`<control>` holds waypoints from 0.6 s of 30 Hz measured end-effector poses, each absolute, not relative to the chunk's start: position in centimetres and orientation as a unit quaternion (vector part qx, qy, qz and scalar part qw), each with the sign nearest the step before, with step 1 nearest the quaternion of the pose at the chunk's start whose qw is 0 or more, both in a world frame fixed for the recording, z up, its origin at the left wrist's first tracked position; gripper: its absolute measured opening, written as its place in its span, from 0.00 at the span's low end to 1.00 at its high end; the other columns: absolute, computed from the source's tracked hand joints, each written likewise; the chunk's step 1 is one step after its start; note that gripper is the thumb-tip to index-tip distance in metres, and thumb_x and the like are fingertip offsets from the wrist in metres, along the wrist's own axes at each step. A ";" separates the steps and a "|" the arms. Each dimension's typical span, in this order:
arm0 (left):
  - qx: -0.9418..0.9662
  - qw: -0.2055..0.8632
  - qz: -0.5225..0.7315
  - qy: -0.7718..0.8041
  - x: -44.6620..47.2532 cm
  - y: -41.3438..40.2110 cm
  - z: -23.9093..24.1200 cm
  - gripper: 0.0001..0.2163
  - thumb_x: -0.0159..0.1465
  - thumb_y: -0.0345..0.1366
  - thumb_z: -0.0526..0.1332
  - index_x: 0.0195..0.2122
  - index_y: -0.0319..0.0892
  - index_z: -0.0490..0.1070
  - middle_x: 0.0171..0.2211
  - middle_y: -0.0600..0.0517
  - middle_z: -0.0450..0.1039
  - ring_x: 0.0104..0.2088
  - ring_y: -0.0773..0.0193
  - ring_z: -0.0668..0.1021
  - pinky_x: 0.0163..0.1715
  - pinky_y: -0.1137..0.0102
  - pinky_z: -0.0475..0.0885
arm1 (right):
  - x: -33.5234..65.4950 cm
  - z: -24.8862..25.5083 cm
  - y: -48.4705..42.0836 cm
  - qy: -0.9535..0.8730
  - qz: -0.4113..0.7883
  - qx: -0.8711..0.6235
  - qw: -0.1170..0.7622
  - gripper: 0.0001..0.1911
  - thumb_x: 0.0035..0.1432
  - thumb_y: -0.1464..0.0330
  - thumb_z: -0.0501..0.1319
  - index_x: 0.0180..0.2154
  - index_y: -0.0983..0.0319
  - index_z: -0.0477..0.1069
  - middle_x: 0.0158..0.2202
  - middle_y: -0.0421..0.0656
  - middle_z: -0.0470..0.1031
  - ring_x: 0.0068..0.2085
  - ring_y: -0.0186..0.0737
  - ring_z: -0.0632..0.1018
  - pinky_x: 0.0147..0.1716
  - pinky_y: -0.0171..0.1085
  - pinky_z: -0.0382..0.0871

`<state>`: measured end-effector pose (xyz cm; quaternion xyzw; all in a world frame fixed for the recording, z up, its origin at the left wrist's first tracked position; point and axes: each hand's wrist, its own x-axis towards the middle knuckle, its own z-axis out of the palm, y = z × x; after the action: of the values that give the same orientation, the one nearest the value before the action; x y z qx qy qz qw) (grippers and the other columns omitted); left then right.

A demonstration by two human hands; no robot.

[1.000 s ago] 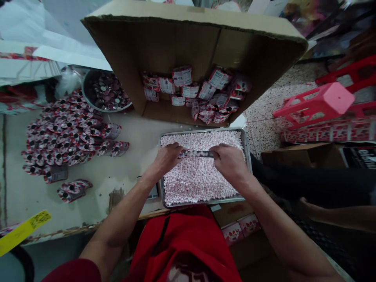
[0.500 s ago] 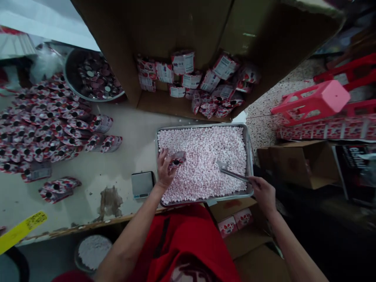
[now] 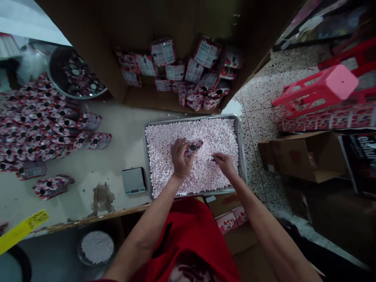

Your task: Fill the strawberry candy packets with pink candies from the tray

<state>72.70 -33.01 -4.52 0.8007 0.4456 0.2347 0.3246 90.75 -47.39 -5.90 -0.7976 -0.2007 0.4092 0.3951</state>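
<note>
left hand [image 3: 180,158]: glossy pouch [image 3: 193,146] | right hand [image 3: 225,163]: pebbly pink-white candies [image 3: 217,133] | steel tray [image 3: 147,156]

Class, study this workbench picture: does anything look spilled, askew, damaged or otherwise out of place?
Yes. The table surface is worn through in a brown patch near its front edge, and the big cardboard box lies tipped on its side, packets tumbled inside.

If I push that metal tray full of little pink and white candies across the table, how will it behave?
The tray looks filled nearly rim to rim, so probably heavy and slow to slide. The candies lie loose and rounded, so a jolt would likely roll some over the low rim. Its right edge sits near the table's edge, so it might tip.
</note>
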 end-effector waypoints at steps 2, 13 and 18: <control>0.809 0.298 0.211 0.461 72.1 -31.6 -2.8 0.17 0.69 0.45 0.63 0.55 0.44 0.73 0.56 0.41 0.75 0.61 0.49 0.73 0.61 0.51 0.67 | 92.2 -4.2 -48.3 -0.198 0.423 -0.783 0.410 0.18 0.49 0.54 0.65 0.32 0.63 0.80 0.22 0.38 0.72 0.25 0.35 0.70 0.28 0.35 0.64; 0.880 0.242 0.084 0.401 70.2 -27.5 1.1 0.15 0.65 0.40 0.66 0.53 0.47 0.77 0.49 0.46 0.80 0.50 0.52 0.78 0.54 0.59 0.69 | 94.1 6.6 -43.5 -0.344 0.349 -0.777 0.396 0.15 0.59 0.61 0.62 0.37 0.64 0.82 0.25 0.41 0.76 0.28 0.38 0.74 0.32 0.37 0.67; 0.880 0.241 0.063 0.405 69.9 -27.7 1.8 0.16 0.64 0.43 0.67 0.53 0.47 0.78 0.49 0.46 0.80 0.50 0.50 0.77 0.53 0.57 0.67 | 93.2 9.8 -40.7 -0.481 0.242 -0.794 0.282 0.13 0.63 0.69 0.59 0.38 0.61 0.83 0.37 0.46 0.83 0.38 0.43 0.80 0.42 0.41 0.70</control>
<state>69.93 -27.69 1.80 0.8798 0.4051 0.0625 0.2408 93.16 -40.73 9.80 -0.7941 -0.4808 0.2422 0.2820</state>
